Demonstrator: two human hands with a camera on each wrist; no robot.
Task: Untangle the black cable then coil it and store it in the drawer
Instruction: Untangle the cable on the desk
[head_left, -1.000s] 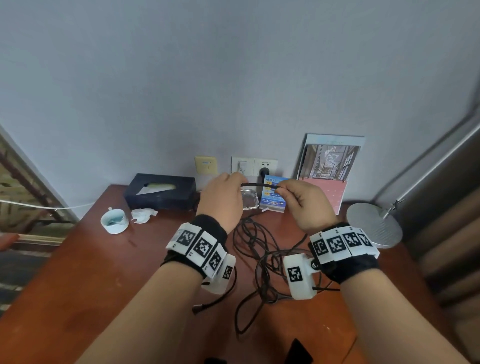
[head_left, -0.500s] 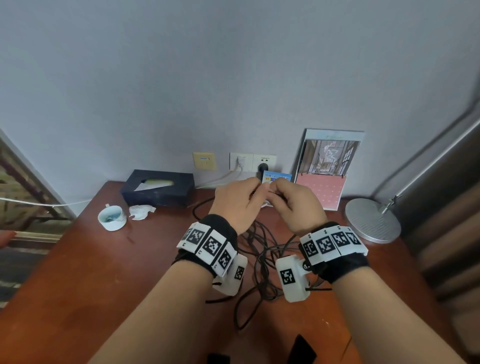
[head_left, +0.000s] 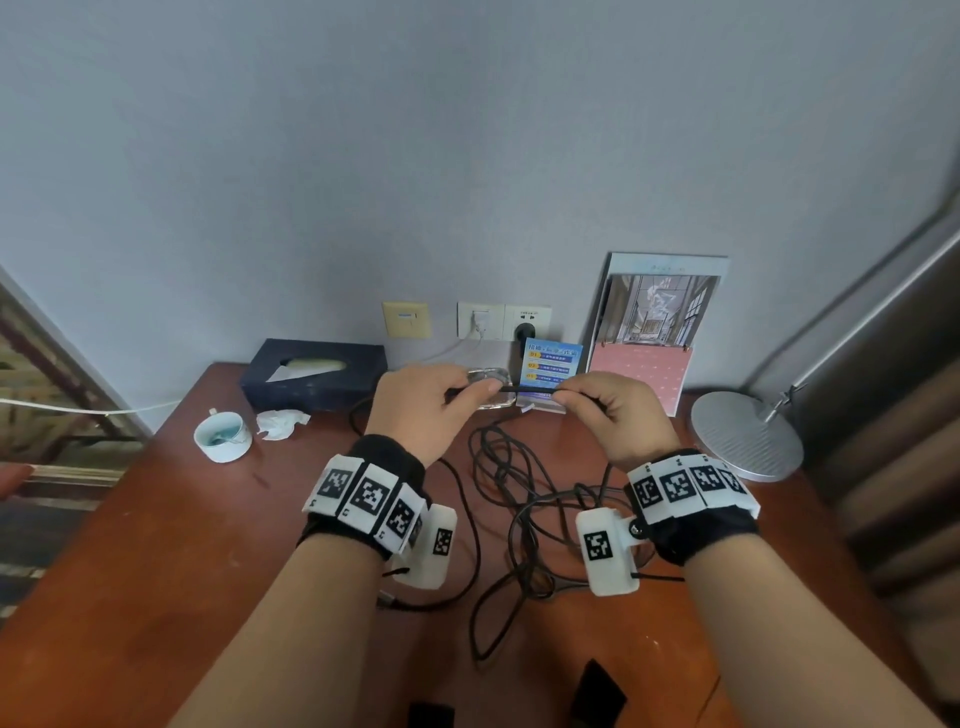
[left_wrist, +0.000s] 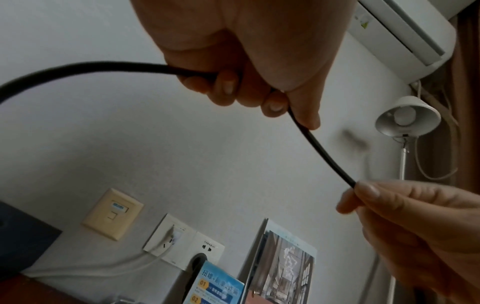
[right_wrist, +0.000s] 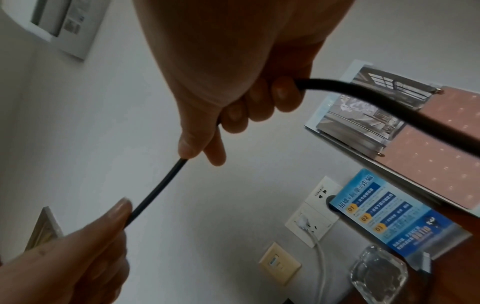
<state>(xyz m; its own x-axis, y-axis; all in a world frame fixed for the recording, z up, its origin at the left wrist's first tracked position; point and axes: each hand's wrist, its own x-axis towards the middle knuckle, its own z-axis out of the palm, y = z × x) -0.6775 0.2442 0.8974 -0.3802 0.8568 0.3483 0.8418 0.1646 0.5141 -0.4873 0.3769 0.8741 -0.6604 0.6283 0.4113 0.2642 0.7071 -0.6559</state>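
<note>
Head view shows the left hand (head_left: 426, 405) and right hand (head_left: 613, 415) each pinching the black cable (head_left: 527, 387), a short piece pulled straight between them above the table's (head_left: 156, 545) back edge; the rest lies tangled below.

Clearance listing, taken from the two-handed grip, left hand (head_left: 421, 402) and right hand (head_left: 613, 415), on the black cable (head_left: 530, 388).

- Beyond the grip: glass dish (head_left: 488, 387), blue card (head_left: 551, 364) and picture stand (head_left: 655, 332) against the wall; passage blocked.
- Left of the grip: tissue box (head_left: 311, 371), crumpled tissue (head_left: 280, 422) and cup (head_left: 223, 436) along the far left of the counter (head_left: 171, 561).
- Right of the grip: lamp base (head_left: 745, 434), just beside the right wrist.
- Below and nearer than the grip: loose cable loops lie on the counter between the wrists.
- Near left of the grip: open counter, free for a hand.
- Above the grip: bare wall, open air.
</note>
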